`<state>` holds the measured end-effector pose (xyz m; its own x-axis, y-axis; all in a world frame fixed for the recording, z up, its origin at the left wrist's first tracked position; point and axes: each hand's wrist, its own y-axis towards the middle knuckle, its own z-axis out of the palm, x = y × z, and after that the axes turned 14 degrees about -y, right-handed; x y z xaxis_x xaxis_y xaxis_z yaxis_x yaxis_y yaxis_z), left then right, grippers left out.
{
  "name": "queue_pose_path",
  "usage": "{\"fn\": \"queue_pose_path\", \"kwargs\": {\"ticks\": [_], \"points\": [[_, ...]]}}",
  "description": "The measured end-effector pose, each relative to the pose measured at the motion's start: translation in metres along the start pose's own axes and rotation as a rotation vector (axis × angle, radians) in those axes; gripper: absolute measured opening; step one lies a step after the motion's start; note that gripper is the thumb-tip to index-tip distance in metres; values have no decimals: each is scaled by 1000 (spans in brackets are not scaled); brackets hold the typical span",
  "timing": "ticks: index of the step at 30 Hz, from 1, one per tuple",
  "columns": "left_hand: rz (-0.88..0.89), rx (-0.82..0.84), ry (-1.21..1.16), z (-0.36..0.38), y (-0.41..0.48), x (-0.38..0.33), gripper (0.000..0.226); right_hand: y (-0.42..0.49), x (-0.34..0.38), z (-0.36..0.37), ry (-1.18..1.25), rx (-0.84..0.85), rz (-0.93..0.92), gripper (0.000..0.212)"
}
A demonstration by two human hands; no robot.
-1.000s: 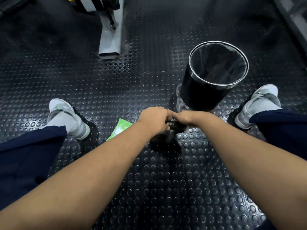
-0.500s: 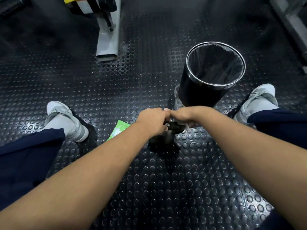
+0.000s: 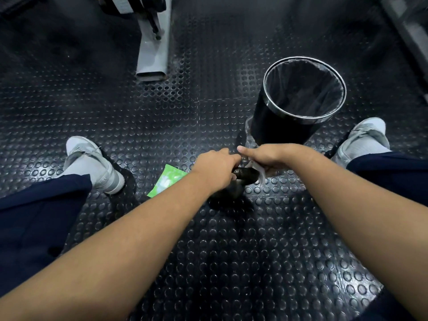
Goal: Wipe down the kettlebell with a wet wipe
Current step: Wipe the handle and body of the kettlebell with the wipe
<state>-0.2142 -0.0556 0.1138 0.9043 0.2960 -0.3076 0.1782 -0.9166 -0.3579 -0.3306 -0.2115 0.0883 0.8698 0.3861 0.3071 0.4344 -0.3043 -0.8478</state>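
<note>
A black kettlebell [image 3: 240, 181] stands on the studded rubber floor between my feet. My left hand [image 3: 214, 164] grips the left end of its handle. My right hand [image 3: 266, 156] holds a white wet wipe [image 3: 259, 171] against the right end of the handle, thumb stretched toward the left hand. The wipe hangs in folds under the right palm. Most of the kettlebell's body is hidden by my left wrist. A green wet-wipe pack [image 3: 168, 180] lies flat on the floor just left of the kettlebell.
A black bin [image 3: 284, 126] with a clear liner and metal rim stands just behind the kettlebell, right of centre. My grey shoes sit at left [image 3: 92, 162] and right [image 3: 366, 140]. A grey machine foot [image 3: 154, 54] rests farther back.
My right hand has slid right along the handle, uncovering more of the black bar, and the white wipe now shows under it. The left hand keeps its grip.
</note>
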Motion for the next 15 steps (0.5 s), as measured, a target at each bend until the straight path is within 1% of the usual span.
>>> {"fn": "queue_pose_path", "kwargs": {"ticks": [3,5,7,8,10,12,15], "points": [[10,-3,4,0,0,-1,38,1,11,10,-88,-105,-16,74],[2,0,-13,0,1,-1,37,9,12,22,-102,-149,-40,66],[-4,5,-21,-1,2,0,35,20,9,30,-95,-164,-39,57],[-3,8,-23,-1,2,1,35,21,8,32,-72,-153,-36,57],[-2,14,-32,-2,2,1,38,20,6,33,-33,-141,-32,69],[-1,22,-30,-2,2,1,39,12,5,31,-74,-151,-20,81],[-1,42,-19,-3,4,3,37,-3,4,17,-142,-149,8,88]]}}
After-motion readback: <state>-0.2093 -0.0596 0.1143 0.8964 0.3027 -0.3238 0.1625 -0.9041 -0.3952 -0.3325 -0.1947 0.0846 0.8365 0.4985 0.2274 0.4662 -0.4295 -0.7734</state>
